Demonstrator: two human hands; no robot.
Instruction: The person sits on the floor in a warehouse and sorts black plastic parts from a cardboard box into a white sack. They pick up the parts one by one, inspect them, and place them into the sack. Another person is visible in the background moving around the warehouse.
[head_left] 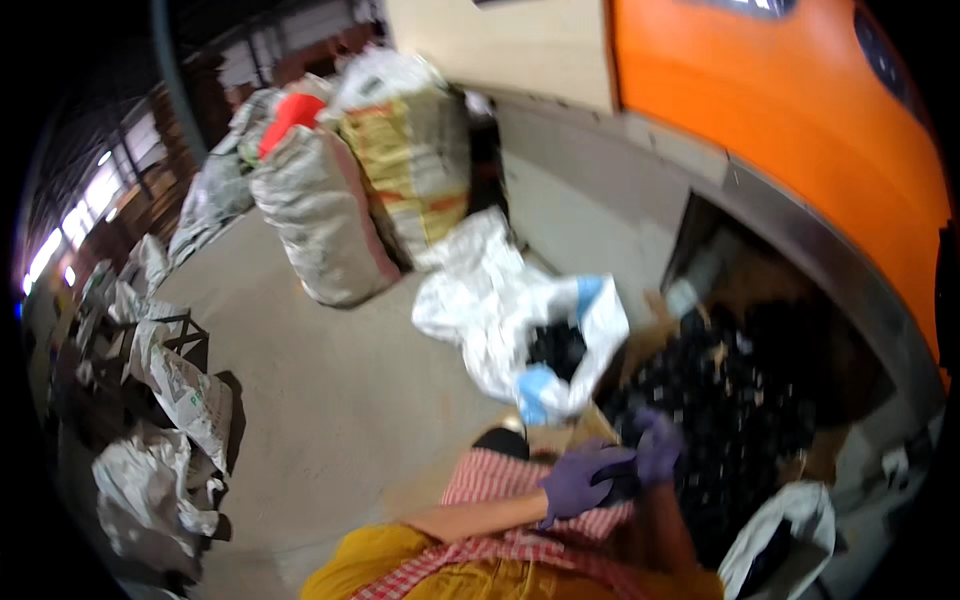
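Observation:
Both my hands wear purple gloves and meet in front of my checked apron. My left hand is closed around a black part, whose exact kind I cannot make out. On the same part, from the right, is my right hand, its fingers bent and slightly blurred. A large heap of small black parts lies just beyond and to the right of my hands. Ahead of them, an open white sack with light blue patches holds more black pieces.
An orange and cream machine rises on the right, above the heap. Full woven sacks stand at the far left. White bags lie on the grey floor at left. Another white sack sits near at right.

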